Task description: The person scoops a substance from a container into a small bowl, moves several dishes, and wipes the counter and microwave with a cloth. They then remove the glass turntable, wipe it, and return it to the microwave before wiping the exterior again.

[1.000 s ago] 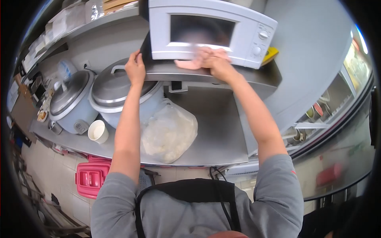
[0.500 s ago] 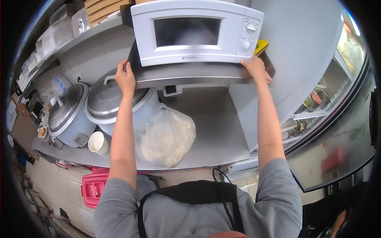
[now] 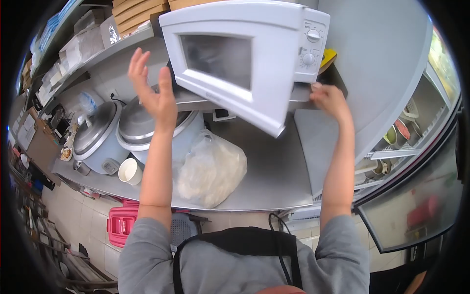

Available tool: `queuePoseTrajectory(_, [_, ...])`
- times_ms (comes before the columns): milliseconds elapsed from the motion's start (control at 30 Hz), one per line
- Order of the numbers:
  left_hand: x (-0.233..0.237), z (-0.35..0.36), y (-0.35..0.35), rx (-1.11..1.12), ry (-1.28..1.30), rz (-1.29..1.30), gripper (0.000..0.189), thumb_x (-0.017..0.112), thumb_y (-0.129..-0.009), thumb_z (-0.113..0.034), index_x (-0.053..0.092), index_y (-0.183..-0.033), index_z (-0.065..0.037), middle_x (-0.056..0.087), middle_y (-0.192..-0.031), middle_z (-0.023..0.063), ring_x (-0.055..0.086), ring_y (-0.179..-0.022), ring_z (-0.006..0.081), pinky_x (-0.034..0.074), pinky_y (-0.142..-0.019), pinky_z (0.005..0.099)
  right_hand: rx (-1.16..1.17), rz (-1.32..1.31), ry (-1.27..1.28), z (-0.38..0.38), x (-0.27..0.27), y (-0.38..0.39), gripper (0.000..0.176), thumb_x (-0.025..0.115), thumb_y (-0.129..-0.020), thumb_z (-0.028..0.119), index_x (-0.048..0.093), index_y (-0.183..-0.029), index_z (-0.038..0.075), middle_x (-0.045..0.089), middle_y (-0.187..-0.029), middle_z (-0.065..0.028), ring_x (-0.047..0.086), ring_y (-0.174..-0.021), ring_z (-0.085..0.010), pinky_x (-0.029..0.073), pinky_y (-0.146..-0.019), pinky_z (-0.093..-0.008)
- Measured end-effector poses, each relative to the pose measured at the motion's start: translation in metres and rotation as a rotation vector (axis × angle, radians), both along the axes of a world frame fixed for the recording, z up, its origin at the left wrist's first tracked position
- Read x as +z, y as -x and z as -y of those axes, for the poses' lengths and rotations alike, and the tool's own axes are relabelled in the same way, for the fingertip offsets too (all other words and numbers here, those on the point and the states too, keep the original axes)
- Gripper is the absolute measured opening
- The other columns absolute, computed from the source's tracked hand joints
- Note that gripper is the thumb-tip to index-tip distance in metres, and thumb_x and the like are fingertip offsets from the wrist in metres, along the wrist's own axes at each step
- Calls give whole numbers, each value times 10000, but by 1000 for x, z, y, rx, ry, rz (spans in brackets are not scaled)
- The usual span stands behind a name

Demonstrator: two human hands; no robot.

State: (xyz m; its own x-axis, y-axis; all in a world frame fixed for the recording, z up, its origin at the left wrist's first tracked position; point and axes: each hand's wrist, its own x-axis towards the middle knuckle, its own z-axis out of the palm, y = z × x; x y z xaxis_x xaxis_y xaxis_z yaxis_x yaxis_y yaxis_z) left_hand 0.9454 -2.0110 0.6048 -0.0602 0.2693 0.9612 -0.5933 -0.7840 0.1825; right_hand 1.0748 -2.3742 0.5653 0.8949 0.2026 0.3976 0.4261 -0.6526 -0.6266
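The white microwave oven [image 3: 312, 71] stands on a metal shelf with its door [image 3: 270, 63] swung partly open toward me. My left hand [image 3: 155, 95] is raised beside the door's left end, fingers spread and holding nothing. Just below the control panel with its two dials, my right hand [image 3: 332, 99] has its fingers curled in at the oven's lower right corner. The inside of the oven is hidden behind the door.
Below on the metal counter [image 3: 279, 166] are two large lidded rice cookers [image 3: 98, 142], a white paper cup [image 3: 130, 171] and a clear plastic bag of pale contents [image 3: 213, 169]. A glass-doored fridge [image 3: 413, 196] stands open at right. A pink bin [image 3: 121, 225] is on the floor.
The microwave door has come open, its right edge swinging toward me. My left hand has left the shelf edge and lifted with fingers spread; my right hand has dropped slightly, fingers curled.
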Motion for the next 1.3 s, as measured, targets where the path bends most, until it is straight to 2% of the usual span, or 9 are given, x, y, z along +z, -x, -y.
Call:
queuePoseTrajectory(133, [41, 27, 47, -346, -146, 95, 637, 575, -848, -397, 372, -1303, -1, 371, -1366, 172, 358, -1265, 284, 273, -1025, 409, 818, -308, -361, -21, -52, 68, 354, 661, -763, 149, 617, -1103, 60, 656, -896, -79, 594, -796, -132, 484, -729, -311])
queuePoseTrajectory(267, [73, 40, 85, -281, -413, 7, 825, 518, -812, -567, 316, -1340, 33, 338, -1386, 221, 338, -1286, 332, 258, -1052, 422, 455, -177, 459, -98, -167, 53, 239, 605, -726, 32, 649, -958, 63, 648, -824, -106, 614, -808, -240, 469, -738, -352])
queuePoseTrajectory(367, [76, 37, 111, 20, -375, -96, 743, 535, -827, -486, 341, -1323, 32, 397, -1341, 235, 358, -1282, 308, 251, -1067, 400, 619, -85, 567, -105, -109, 72, 150, 556, -777, 164, 626, -872, 72, 652, -897, -93, 594, -930, -289, 407, -872, -435])
queuePoseTrajectory(567, [75, -7, 126, 176, -258, -86, 379, 366, -965, -270, 433, -1198, 22, 475, -1271, 227, 428, -1221, 282, 255, -1059, 392, 725, -82, -915, -200, -43, 56, 138, 633, -809, 126, 546, -826, 21, 573, -795, -22, 537, -815, -130, 438, -711, -283])
queuePoseTrajectory(733, [73, -27, 131, 86, -165, -105, 474, 304, -975, -382, 428, -1191, 21, 483, -1253, 229, 441, -1195, 277, 259, -1053, 384, 893, 912, -909, -317, 9, 131, 319, 653, -759, 99, 637, -1077, 115, 531, -1199, -132, 504, -1123, -289, 332, -998, -387])
queuePoseTrajectory(867, [72, -46, 135, 54, -143, -130, 486, 266, -976, -415, 436, -1187, -12, 491, -1247, 218, 454, -1176, 269, 286, -1036, 372, 1223, 575, -1053, -377, 4, 96, 310, 487, -889, 149, 573, -1173, 59, 516, -1247, -156, 502, -1144, -298, 402, -943, -374])
queuePoseTrajectory(1000, [71, -50, 139, 123, -168, -153, 471, 247, -980, -419, 430, -1169, -28, 500, -1246, 205, 479, -1141, 233, 308, -1019, 337, 618, 738, -1004, -405, 15, 31, 313, 445, -921, 132, 536, -1165, -43, 511, -1244, -200, 525, -1112, -312, 432, -910, -349])
queuePoseTrajectory(1133, [72, -51, 139, 181, -184, -142, 452, 233, -987, -395, 436, -1164, -32, 521, -1227, 196, 495, -1123, 219, 321, -1008, 323, 821, 503, -1064, -365, 16, 103, 273, 523, -853, 72, 593, -1102, -11, 590, -1119, -191, 573, -1045, -300, 438, -897, -373])
queuePoseTrajectory(1300, [76, -48, 140, 203, -306, -121, 446, 206, -992, -371, 451, -1145, -31, 534, -1211, 183, 492, -1122, 209, 327, -1002, 316, 706, 1106, -993, -366, 24, 87, 207, 563, -753, 3, 646, -942, 21, 631, -946, -148, 636, -872, -256, 499, -729, -325])
